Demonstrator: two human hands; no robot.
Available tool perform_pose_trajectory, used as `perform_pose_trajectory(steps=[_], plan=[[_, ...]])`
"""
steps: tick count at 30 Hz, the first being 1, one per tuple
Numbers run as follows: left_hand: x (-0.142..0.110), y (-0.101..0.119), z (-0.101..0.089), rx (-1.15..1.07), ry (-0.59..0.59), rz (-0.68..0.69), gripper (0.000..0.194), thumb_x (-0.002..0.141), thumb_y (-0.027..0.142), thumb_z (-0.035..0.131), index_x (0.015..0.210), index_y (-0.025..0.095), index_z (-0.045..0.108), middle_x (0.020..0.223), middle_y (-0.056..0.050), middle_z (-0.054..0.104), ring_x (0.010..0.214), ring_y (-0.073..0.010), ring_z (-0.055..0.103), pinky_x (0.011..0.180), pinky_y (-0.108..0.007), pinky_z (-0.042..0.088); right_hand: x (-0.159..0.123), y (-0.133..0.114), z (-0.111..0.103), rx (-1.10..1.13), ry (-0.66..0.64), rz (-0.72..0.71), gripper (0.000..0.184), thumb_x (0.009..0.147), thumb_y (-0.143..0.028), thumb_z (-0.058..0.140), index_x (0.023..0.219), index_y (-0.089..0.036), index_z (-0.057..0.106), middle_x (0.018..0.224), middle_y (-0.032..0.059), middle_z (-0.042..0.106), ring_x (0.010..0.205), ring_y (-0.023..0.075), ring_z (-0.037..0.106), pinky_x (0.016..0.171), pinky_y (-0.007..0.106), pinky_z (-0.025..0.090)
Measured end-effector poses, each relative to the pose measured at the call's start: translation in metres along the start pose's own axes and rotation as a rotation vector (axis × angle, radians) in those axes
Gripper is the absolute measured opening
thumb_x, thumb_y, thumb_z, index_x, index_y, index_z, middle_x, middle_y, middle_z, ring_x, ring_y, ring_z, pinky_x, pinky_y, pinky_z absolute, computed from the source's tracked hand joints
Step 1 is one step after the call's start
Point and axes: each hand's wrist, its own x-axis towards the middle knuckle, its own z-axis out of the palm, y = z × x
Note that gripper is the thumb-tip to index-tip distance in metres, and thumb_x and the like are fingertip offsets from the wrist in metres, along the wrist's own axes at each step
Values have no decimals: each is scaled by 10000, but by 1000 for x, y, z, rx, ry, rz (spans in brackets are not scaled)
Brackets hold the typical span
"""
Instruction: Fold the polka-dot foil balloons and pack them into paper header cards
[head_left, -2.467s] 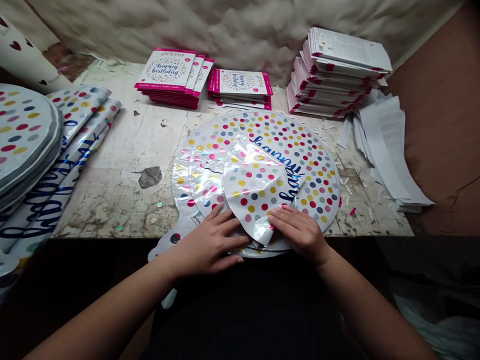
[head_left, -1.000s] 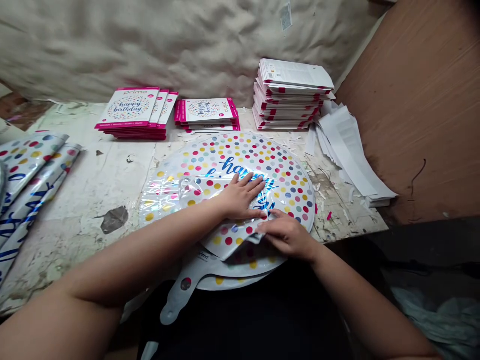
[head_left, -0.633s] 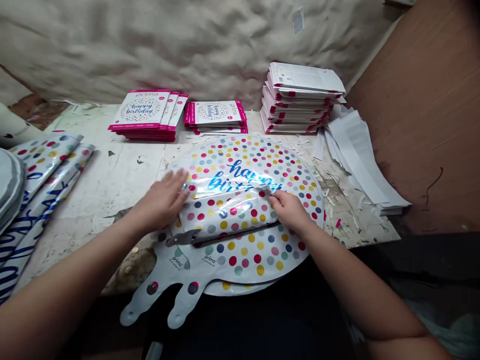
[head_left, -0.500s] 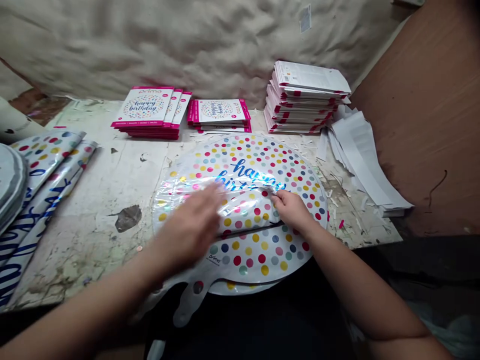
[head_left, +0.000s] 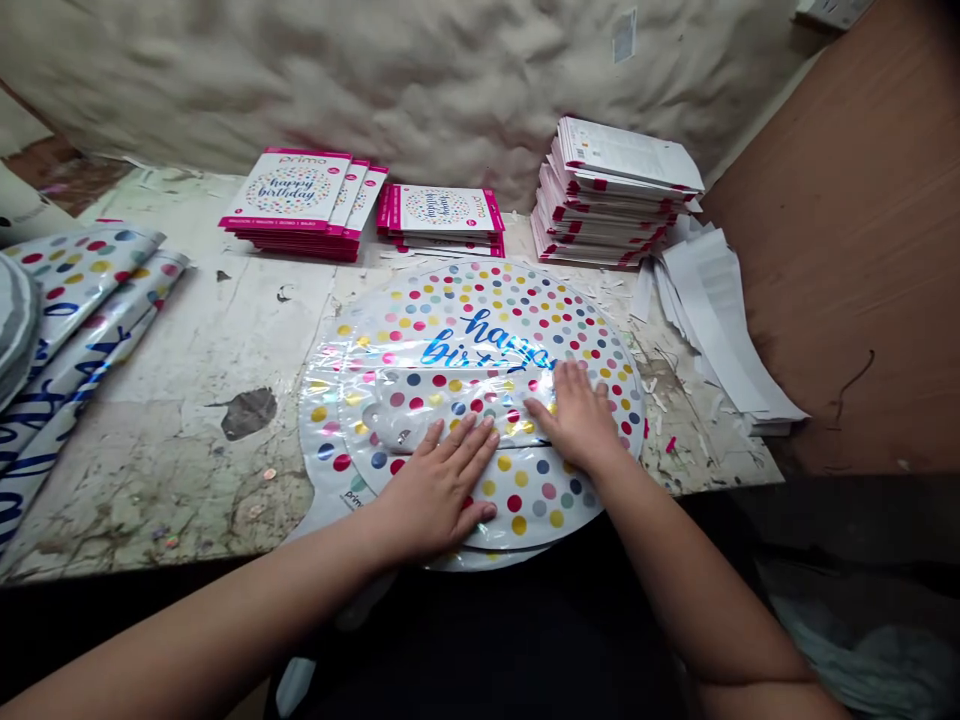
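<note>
Flat foil balloons with coloured dots and blue "happy birthday" lettering lie in a pile at the table's front edge. A folded foil balloon (head_left: 427, 395) forms a long strip across the top of the round foil balloon (head_left: 525, 300). My left hand (head_left: 442, 480) lies flat with fingers spread, its fingertips on the lower edge of the strip. On the strip's right end rests my right hand (head_left: 581, 415), palm down, fingers stretched out and thumb apart. Neither hand grips anything. Part of the strip is hidden beneath the hands.
Pink-edged printed packets (head_left: 292, 195) are stacked at the back left, with a smaller packet stack (head_left: 446, 215) beside them. A taller packet stack (head_left: 622, 180) stands right of these, near loose white paper sheets (head_left: 739, 320). More folded foil balloons (head_left: 82, 330) lie at the left.
My left hand, blurred before, has come down flat on the foil. The right hand has gone from pinching the strip's edge to lying spread on it. The strip now lies flatter.
</note>
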Motion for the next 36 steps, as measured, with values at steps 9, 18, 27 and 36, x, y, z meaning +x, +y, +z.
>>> perform_pose_trajectory(steps=[9, 18, 27, 36], plan=[[2, 5, -7, -24, 5, -18, 700, 889, 530, 349, 1425, 91, 249, 1478, -155, 227, 1373, -288, 197, 1106, -491, 178, -39, 0, -14, -143, 243, -596, 334, 870, -63, 370, 1095, -110, 612, 1111, 166, 646, 1086, 292, 571, 1003, 532, 340], [-2, -13, -24, -116, 15, -65, 520, 853, 159, 412, 1370, 208, 402, 1419, -99, 392, 1315, -279, 345, 1064, -446, 324, -68, 11, -6, 308, 388, -437, 818, 825, -262, 567, 1461, -238, 53, 1490, 124, 241, 1375, 285, 201, 1069, 508, 319], [-16, -29, -12, -122, 110, 279, 399, 888, 178, 433, 1278, 222, 506, 1331, -128, 498, 1273, -278, 406, 1032, -462, 357, -35, 6, 5, 215, 133, -1019, 389, 916, -152, 403, 1279, -250, 504, 1197, 58, 626, 1213, 203, 489, 1034, 449, 337], [1, -32, -39, -637, 27, -431, 268, 856, 365, 446, 819, 212, 663, 770, -9, 686, 724, -175, 636, 611, -244, 477, -14, -5, -10, 680, -205, -158, 153, 793, -300, 552, 788, -206, 673, 641, -1, 644, 625, 165, 604, 571, 263, 458]])
